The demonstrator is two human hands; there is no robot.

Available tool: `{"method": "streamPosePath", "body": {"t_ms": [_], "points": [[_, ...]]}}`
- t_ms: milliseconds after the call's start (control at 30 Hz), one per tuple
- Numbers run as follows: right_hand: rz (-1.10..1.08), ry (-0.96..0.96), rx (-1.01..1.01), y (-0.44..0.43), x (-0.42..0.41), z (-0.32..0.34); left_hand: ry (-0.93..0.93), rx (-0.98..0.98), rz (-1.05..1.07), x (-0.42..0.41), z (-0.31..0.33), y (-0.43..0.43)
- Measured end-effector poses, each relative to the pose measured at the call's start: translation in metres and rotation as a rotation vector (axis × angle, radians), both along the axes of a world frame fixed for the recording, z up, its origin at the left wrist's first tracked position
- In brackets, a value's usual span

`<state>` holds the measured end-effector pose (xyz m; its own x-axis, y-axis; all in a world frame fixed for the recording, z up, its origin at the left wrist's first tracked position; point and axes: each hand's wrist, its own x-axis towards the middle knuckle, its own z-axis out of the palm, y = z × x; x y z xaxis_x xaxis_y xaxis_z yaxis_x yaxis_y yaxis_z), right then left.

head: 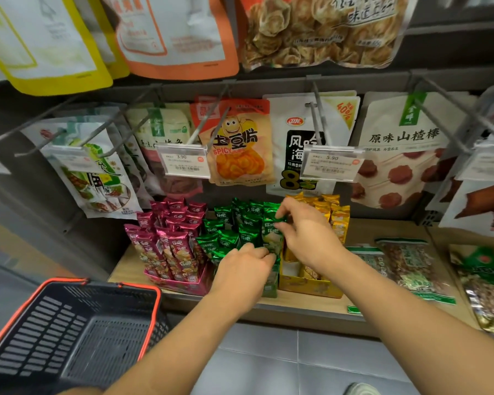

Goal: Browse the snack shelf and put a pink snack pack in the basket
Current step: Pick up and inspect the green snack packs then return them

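The pink snack packs (169, 243) shine in magenta foil, with pale crisps printed low down. Next to them the green packs (234, 232) glitter emerald and the yellow packs (335, 218) gleam gold. The basket (54, 317) is black and slotted, with an orange-red rim. The shelf (388, 232) is pale wood grain, the floor (268, 363) grey tile.

Green packs (226, 238) beside yellow packs (338, 220); a 3.90 tag (183, 163) and a 5.90 tag (331, 164) above.
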<state>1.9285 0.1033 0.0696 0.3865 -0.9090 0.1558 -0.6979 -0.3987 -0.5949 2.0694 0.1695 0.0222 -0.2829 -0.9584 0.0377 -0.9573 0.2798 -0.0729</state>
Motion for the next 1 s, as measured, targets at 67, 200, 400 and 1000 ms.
{"method": "streamPosePath", "body": {"t_ms": [67, 200, 400, 1000], "points": [[0.087, 0.05, -0.102, 0.015, -0.005, 0.019, 0.026, 0.049, 0.004, 0.001, 0.0, 0.004], [0.209, 0.218, -0.399, 0.046, -0.012, 0.054, 0.203, 0.096, 0.0, 0.01, 0.011, 0.012], [0.225, 0.099, -0.631, 0.091, -0.044, 0.091, 0.679, -0.161, 0.144, 0.03, 0.051, 0.032], [0.029, -1.01, 0.683, 0.128, -0.005, 0.057, 1.703, 0.118, 0.17, 0.023, 0.115, 0.093]]}}
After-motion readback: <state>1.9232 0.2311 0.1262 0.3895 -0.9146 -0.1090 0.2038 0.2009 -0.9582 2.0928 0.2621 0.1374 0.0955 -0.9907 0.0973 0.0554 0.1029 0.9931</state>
